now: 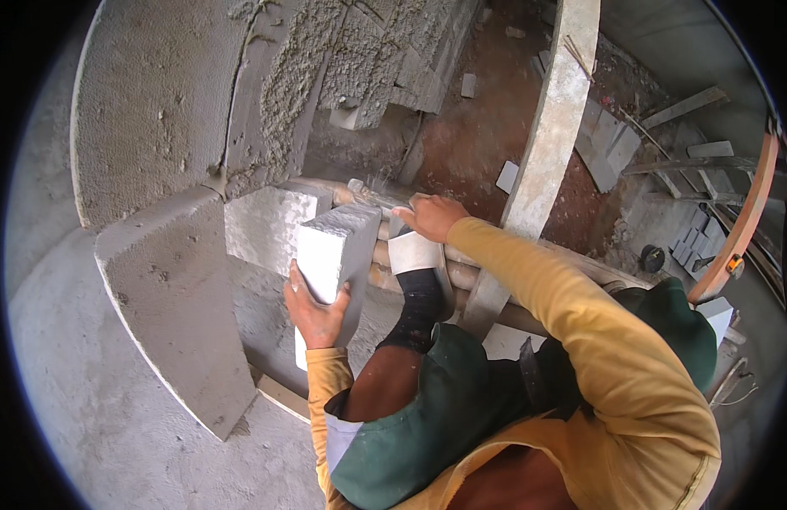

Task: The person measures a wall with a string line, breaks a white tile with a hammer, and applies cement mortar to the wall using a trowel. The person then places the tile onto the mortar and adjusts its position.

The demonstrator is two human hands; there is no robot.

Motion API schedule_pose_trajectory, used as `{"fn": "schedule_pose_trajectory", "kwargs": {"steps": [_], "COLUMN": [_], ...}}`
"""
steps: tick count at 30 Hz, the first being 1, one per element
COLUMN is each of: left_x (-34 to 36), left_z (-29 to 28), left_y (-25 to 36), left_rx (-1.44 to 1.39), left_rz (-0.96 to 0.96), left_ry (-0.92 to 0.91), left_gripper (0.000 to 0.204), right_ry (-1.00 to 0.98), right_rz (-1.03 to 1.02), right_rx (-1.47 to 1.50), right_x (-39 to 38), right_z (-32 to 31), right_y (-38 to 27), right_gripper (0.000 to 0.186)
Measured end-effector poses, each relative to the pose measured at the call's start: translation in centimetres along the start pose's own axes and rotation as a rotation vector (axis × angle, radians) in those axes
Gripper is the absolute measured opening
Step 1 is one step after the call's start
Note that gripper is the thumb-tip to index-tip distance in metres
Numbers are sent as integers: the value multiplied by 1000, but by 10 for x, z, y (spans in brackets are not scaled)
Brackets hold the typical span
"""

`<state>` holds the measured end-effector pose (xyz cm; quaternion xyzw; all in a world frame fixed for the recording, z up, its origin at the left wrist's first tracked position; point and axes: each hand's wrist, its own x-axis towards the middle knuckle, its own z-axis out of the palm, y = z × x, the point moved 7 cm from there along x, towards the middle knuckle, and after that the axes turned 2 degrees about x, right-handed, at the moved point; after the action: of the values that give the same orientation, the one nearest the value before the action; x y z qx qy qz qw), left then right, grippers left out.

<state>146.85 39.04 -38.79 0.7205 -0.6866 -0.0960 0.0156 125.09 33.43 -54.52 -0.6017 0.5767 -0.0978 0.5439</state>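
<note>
My left hand grips a white lightweight concrete block by its near end, thumb on one side and fingers on the other. The block stands tilted on its narrow side, beside another pale block that leans near the wall. My right hand is closed just past the block's far right side. By its fingertips lies a narrow, mortar-smeared grey piece; whether my fingers hold it I cannot make out. Below that hand is my foot in a light shoe, on round wooden poles.
Large grey panels stand on the left, with rough mortar along the wall top. An upright timber rises right of my hands. Far below, a reddish dirt floor holds loose blocks and planks. An orange curved bar stands far right.
</note>
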Motion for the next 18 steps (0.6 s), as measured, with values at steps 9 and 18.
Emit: {"fn": "schedule_pose_trajectory", "kwargs": {"steps": [9, 18], "left_x": [-2, 1], "left_z": [1, -1], "left_y": [-4, -1], "left_rx": [9, -12], "left_rz": [-13, 32], "left_ry": [-3, 37], "left_gripper": [95, 96], "right_ry": [104, 56], "right_rz": [-133, -139], "right_rx": [217, 302], "right_x": [-25, -25], "right_z": [-30, -29], "right_y": [-34, -31], "right_gripper": [60, 59]}}
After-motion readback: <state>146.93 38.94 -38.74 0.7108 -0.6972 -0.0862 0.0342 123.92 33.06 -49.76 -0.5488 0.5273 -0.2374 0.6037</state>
